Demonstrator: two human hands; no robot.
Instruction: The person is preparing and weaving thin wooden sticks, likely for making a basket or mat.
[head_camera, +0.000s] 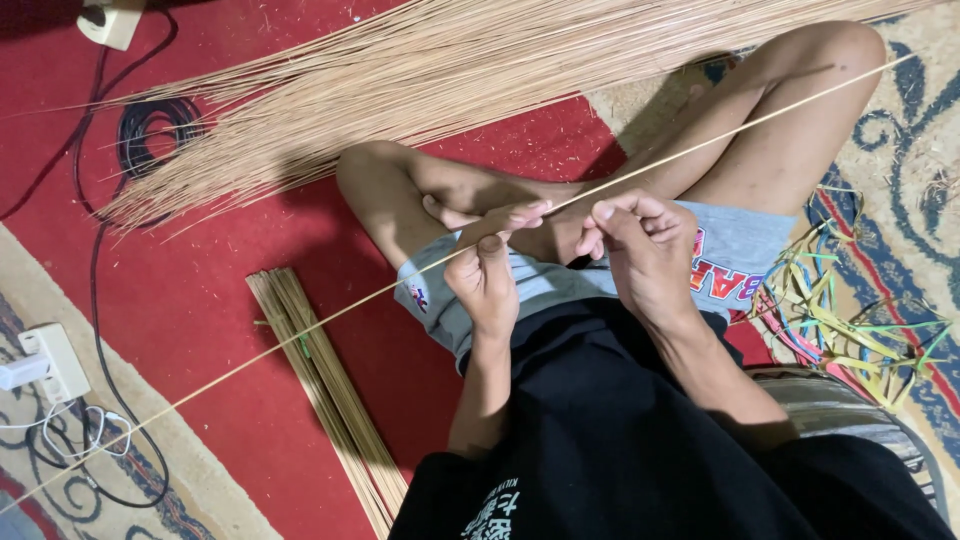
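Observation:
I sit cross-legged on a red carpet, and a long thin tan stick (300, 330) runs slantwise across my lap from the lower left to the upper right. My left hand (487, 268) pinches this stick above my crossed legs. My right hand (640, 245) is closed around the same stick a little further along, thumb on top. A big loose heap of the same thin sticks (420, 70) fans out on the carpet beyond my knees.
A tied bundle of shorter sticks (325, 385) lies at my left. A coiled black cable (150, 130) and white power strips (55, 362) are at the left. Yellow and green plastic strips (850, 320) lie tangled on the patterned rug at the right.

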